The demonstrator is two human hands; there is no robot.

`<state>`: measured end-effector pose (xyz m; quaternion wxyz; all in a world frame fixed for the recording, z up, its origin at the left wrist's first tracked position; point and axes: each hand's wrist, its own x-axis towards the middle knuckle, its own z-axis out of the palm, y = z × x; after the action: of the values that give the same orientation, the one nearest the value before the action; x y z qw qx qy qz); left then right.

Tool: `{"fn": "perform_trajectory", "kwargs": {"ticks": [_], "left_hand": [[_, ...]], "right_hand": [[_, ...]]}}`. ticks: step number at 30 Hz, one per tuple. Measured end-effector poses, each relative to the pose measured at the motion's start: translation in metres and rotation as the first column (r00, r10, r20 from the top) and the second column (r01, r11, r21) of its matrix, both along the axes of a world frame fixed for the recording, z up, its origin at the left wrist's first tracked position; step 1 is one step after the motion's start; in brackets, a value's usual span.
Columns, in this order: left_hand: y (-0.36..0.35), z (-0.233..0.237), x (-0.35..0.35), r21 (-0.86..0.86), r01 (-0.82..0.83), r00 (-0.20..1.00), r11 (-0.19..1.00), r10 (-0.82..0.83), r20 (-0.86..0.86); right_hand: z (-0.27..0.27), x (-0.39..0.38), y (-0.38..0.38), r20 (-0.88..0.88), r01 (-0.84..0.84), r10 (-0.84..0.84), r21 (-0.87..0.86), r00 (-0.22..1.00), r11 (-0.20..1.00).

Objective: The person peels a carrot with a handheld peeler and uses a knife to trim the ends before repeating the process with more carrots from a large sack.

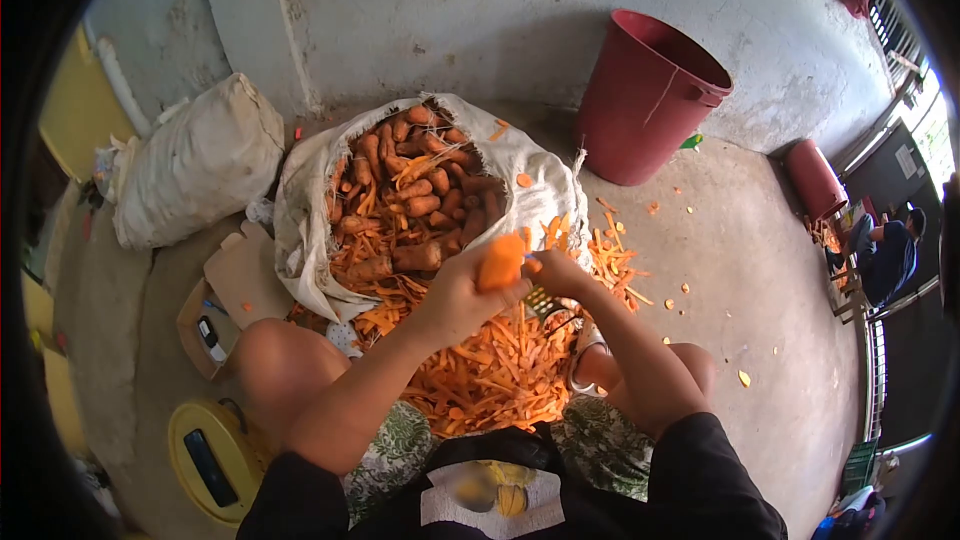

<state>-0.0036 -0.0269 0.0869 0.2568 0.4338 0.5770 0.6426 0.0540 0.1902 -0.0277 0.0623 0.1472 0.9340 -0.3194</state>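
Note:
My left hand [458, 295] grips a peeled orange carrot [500, 260], held up over the floor between my knees. My right hand [556, 275] is closed on a peeler [540, 302] whose metal head shows just below the carrot. Below both hands lies a heap of orange carrot peelings [500, 365]. Just beyond the hands stands an open white sack [300, 230] full of unpeeled carrots [415, 205] with peel strips on top.
A dark red bucket [645, 100] stands by the wall at the back right. A closed white sack [195, 160] lies at left. A cardboard box [215, 315] and a yellow lid with a phone [210, 460] sit near my left knee. Another person [885, 255] sits far right.

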Motion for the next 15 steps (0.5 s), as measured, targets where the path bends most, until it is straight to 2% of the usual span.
{"fn": "perform_trajectory", "kwargs": {"ticks": [1,2,3,4,5,6,7,8,9,10,11,12,14,15], "left_hand": [[0.001,-0.009,-0.003,0.001,-0.023,0.982,1.0,0.022,0.188],[0.004,-0.016,-0.005,-0.001,-0.022,0.982,1.0,0.021,0.188],[0.009,-0.022,-0.006,0.105,-0.076,0.894,0.992,0.021,0.448],[0.013,-0.027,-0.006,0.194,-0.156,0.74,0.969,-0.015,0.673],[0.014,-0.03,-0.008,0.205,-0.145,0.73,0.968,-0.036,0.683],[0.016,-0.032,-0.009,0.206,-0.142,0.731,0.968,-0.038,0.681],[0.018,-0.033,-0.01,0.232,-0.172,0.739,0.958,-0.03,0.674],[0.018,-0.034,-0.011,0.256,-0.2,0.746,0.946,-0.022,0.666],[0.017,-0.033,-0.013,0.254,-0.195,0.747,0.947,-0.024,0.664],[0.013,-0.028,-0.016,0.169,-0.212,0.77,0.962,0.058,0.635],[0.009,-0.023,-0.02,0.085,-0.234,0.79,0.969,0.138,0.598],[0.003,-0.017,-0.025,0.084,-0.234,0.79,0.969,0.139,0.597],[-0.011,-0.009,-0.039,-0.05,-0.163,0.777,0.985,0.16,0.608],[-0.014,-0.013,-0.047,-0.034,-0.153,0.79,0.988,0.143,0.596]], "right_hand": [[0.007,-0.002,-0.018,0.149,0.079,-0.078,-0.002,0.986,0.997],[0.015,-0.002,-0.036,0.189,0.159,-0.13,-0.147,0.973,0.976],[-0.005,-0.001,-0.043,0.116,0.132,-0.099,-0.328,0.988,0.935],[-0.01,0.002,-0.054,-0.026,0.039,-0.058,-0.459,0.998,0.887],[-0.015,0.001,-0.062,-0.054,0.044,-0.1,-0.63,0.993,0.775],[-0.018,-0.002,-0.067,-0.056,0.044,-0.102,-0.629,0.993,0.776],[-0.01,-0.004,-0.077,-0.054,0.055,-0.178,-0.828,0.983,0.557],[-0.005,-0.005,-0.081,-0.031,0.044,-0.249,-0.956,0.968,0.29],[-0.005,-0.005,-0.076,-0.023,0.039,-0.241,-0.968,0.97,0.248],[-0.002,-0.005,-0.07,-0.023,0.039,-0.244,-0.968,0.969,0.246],[0.005,-0.006,-0.063,0.024,0.079,-0.273,-0.978,0.962,0.191],[0.012,-0.007,-0.056,0.072,0.116,-0.296,-0.984,0.952,0.134],[0.046,-0.005,-0.05,0.104,0.145,-0.295,-0.982,0.95,0.122],[0.052,-0.005,-0.048,0.06,0.139,-0.369,-0.972,0.928,0.191]]}}
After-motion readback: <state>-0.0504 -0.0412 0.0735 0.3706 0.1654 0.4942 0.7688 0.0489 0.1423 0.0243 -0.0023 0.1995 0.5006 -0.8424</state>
